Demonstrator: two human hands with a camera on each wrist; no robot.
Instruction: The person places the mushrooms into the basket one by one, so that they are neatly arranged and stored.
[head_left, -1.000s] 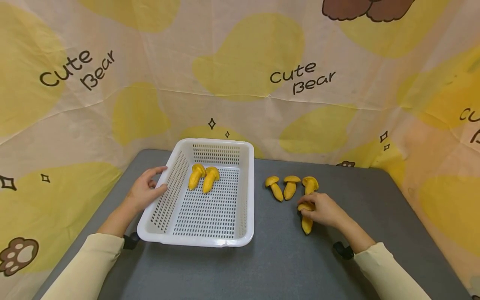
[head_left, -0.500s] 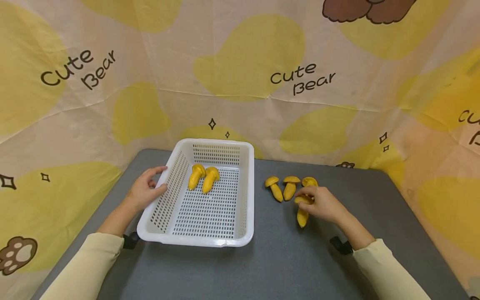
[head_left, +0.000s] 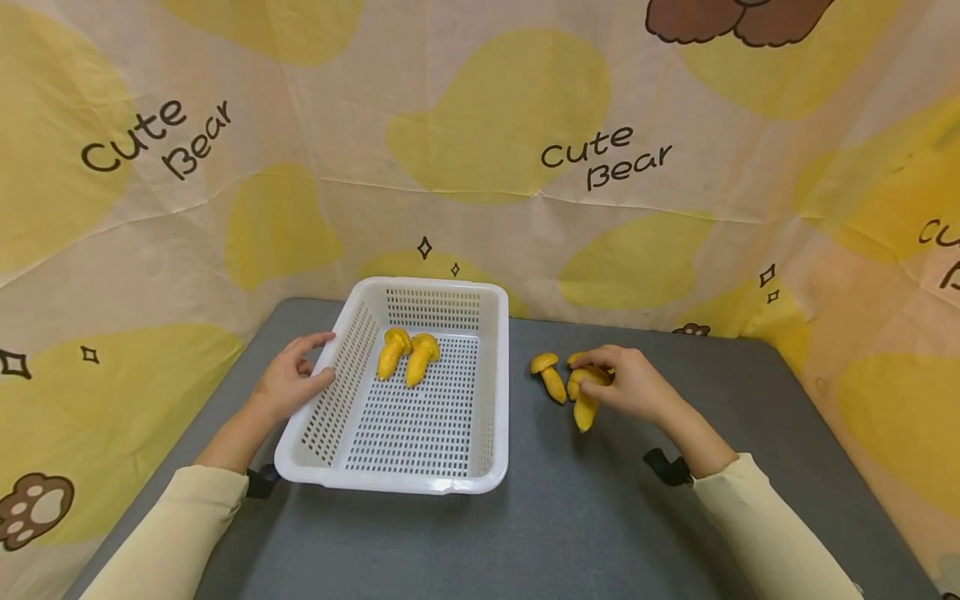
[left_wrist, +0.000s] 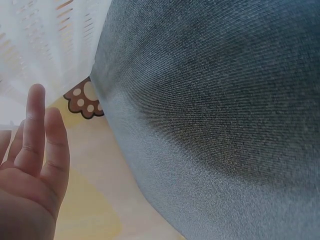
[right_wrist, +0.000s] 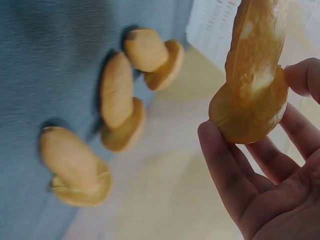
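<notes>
My right hand pinches a yellow mushroom by its cap, between thumb and fingertips. In the right wrist view the held mushroom has its stem pointing up past the fingers. Two mushrooms lie beside it in the head view: one in plain sight, another partly covered by the hand. A third on the table is mostly hidden there, though the right wrist view shows it. My left hand rests at the left rim of a white perforated plastic basket, its fingers fairly straight along the outer wall.
Inside the basket, two yellow mushrooms lie side by side near the back left. The grey table ends at a patterned cloth backdrop behind and at the sides. A dark wrist strap sits on the right wrist.
My right hand has lifted the front mushroom and carried it left and away from me, over the row of others. The left hand and basket have stayed in place.
</notes>
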